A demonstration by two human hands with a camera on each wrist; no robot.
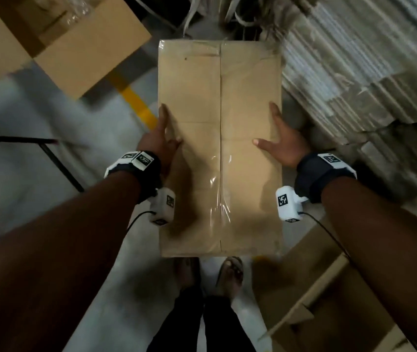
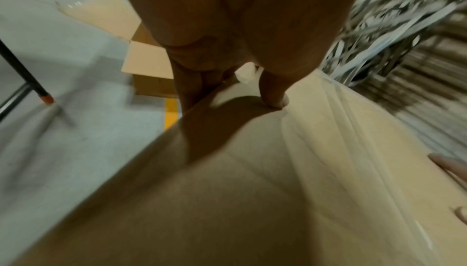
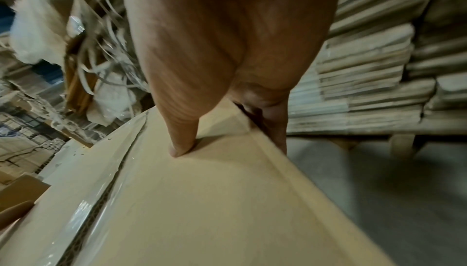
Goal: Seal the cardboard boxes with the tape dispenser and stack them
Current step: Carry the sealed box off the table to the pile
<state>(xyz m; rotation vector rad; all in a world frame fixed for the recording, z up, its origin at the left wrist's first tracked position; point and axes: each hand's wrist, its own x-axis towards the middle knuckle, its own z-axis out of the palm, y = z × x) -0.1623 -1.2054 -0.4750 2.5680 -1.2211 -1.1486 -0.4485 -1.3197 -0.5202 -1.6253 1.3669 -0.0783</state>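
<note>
One taped cardboard box (image 1: 220,148) sits at frame centre, gripped by two hands, left hand (image 1: 160,141) and right hand (image 1: 282,142), thumbs on top, fingers wrapping its sides; two open boxes (image 1: 57,44) occupy upper left and lower right.

A packing warehouse: flattened corrugated cartons (image 1: 370,80) stacked high on one side, open cardboard boxes (image 1: 57,44) on grey concrete floor (image 1: 24,118), a yellow painted line (image 1: 138,105), tangled strapping scraps (image 3: 108,54).
</note>
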